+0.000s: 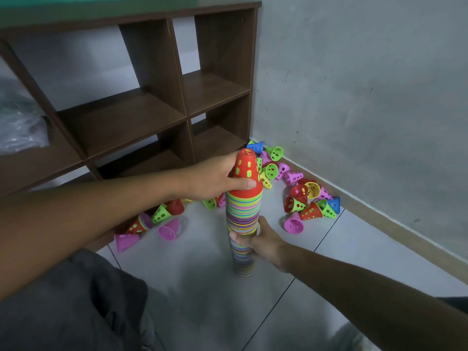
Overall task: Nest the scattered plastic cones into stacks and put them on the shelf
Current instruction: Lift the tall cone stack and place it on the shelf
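A tall stack of nested cones point(243, 214) in many colours stands upright on the tiled floor, topped by a red cone point(245, 168). My left hand point(215, 178) grips the stack near its top, thumb across the red cone's rim. My right hand point(263, 241) wraps around the stack's lower part. Loose cones point(304, 198) in red, green, pink, yellow and blue lie scattered by the wall on the right. More loose cones point(157, 221) lie on the floor under my left forearm. The brown wooden shelf point(121, 117) stands behind, its visible compartments bare.
A clear plastic bag point(20, 117) sits in the shelf's left compartment. The grey wall and its skirting board point(379, 219) run along the right. My knee in dark trousers point(76, 300) fills the lower left.
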Demonstrator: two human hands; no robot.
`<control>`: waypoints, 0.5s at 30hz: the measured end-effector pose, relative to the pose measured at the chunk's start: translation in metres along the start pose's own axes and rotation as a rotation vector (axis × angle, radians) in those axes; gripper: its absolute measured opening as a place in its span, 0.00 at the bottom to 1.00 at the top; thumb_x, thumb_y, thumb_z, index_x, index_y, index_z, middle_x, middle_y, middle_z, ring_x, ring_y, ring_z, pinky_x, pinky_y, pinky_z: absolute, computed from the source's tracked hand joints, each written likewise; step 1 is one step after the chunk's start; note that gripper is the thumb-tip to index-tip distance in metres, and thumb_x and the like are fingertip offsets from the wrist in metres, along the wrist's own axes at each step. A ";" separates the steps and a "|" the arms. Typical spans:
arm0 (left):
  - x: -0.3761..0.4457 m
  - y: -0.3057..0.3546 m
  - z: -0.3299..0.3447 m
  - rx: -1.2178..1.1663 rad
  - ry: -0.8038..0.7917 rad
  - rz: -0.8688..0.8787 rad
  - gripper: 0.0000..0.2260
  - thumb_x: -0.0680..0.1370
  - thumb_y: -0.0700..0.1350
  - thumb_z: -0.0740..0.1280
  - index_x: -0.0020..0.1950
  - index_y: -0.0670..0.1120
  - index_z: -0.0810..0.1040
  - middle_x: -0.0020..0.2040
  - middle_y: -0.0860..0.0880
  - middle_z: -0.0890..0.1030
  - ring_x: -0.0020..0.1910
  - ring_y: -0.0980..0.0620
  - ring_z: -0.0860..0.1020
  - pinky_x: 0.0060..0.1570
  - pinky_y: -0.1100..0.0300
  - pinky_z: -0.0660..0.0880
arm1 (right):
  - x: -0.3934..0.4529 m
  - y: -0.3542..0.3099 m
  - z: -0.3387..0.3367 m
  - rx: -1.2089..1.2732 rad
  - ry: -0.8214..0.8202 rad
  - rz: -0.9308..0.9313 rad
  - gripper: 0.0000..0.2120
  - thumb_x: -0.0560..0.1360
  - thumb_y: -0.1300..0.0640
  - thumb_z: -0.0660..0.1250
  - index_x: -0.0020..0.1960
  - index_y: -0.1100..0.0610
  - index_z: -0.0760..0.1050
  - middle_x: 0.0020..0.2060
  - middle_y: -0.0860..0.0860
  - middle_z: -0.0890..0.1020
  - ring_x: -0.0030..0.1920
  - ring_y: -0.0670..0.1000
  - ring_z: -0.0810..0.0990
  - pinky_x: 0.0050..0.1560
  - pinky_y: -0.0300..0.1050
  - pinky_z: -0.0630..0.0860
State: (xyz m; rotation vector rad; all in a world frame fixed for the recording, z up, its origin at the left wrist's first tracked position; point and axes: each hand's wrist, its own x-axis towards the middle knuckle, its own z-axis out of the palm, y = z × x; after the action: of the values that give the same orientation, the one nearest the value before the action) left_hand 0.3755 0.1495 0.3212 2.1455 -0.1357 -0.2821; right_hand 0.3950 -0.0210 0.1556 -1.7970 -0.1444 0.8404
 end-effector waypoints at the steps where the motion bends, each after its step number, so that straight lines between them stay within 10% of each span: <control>1: -0.003 -0.001 -0.002 -0.011 0.003 -0.005 0.24 0.78 0.48 0.71 0.72 0.49 0.68 0.66 0.51 0.80 0.63 0.52 0.80 0.65 0.49 0.77 | -0.001 -0.001 0.003 -0.002 -0.001 -0.007 0.35 0.69 0.47 0.79 0.69 0.49 0.63 0.57 0.46 0.80 0.58 0.48 0.79 0.62 0.55 0.78; 15: -0.059 -0.021 -0.038 0.023 0.092 -0.099 0.19 0.79 0.50 0.70 0.67 0.54 0.68 0.59 0.56 0.80 0.56 0.61 0.81 0.54 0.66 0.79 | 0.006 -0.015 0.075 -0.008 -0.062 -0.047 0.32 0.72 0.50 0.77 0.68 0.51 0.62 0.54 0.48 0.81 0.50 0.44 0.80 0.57 0.50 0.79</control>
State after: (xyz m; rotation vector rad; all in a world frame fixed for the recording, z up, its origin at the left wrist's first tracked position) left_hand 0.3275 0.2040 0.3331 2.1873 0.0207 -0.2394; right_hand 0.3589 0.0467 0.1543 -1.7693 -0.2298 0.8635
